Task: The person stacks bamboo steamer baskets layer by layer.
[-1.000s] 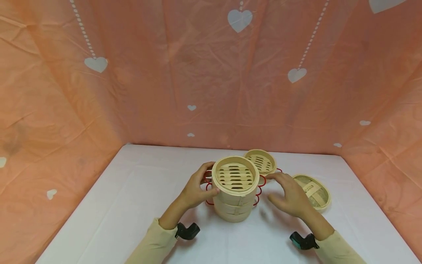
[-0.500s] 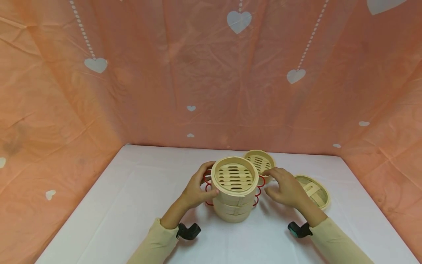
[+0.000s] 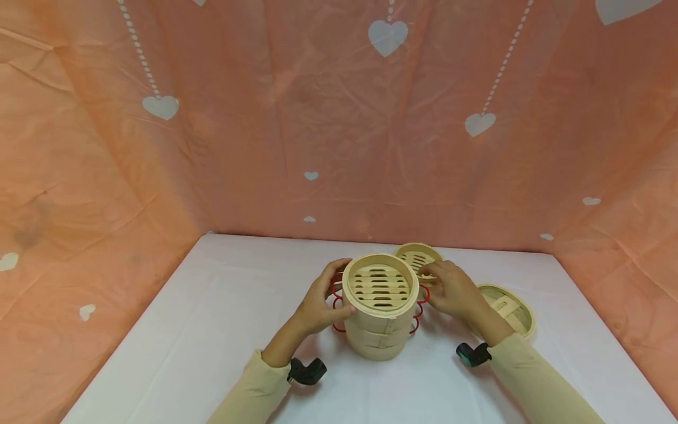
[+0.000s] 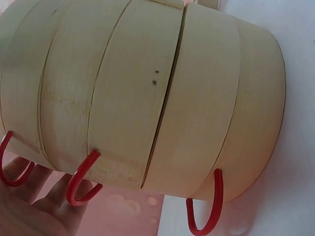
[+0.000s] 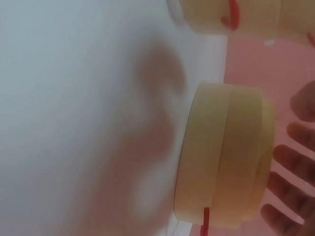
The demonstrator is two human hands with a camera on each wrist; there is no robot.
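Note:
A round bamboo steamer stack (image 3: 377,333) stands in the middle of the white table, red loop handles (image 3: 428,293) down both sides. My left hand (image 3: 320,300) grips its upper left side, thumb in front and fingers behind. In the left wrist view, those fingers (image 4: 66,196) show past the red loops. Behind the stack sits a separate steamer basket (image 5: 216,152) with a slatted base. My right hand (image 3: 452,290) reaches over its near right side, fingers spread. The right wrist view has the fingertips (image 5: 284,155) right at that basket's rim.
A round bamboo lid (image 3: 509,307) lies on the table at the right, partly behind the right forearm. An orange cloth backdrop (image 3: 339,129) with pale hearts closes off the table's back and sides. Each wrist wears a small black camera (image 3: 307,372).
My right hand has moved left and away from me, from beside the stack to the far basket's rim. The left hand keeps its grip on the stack, which has not visibly shifted.

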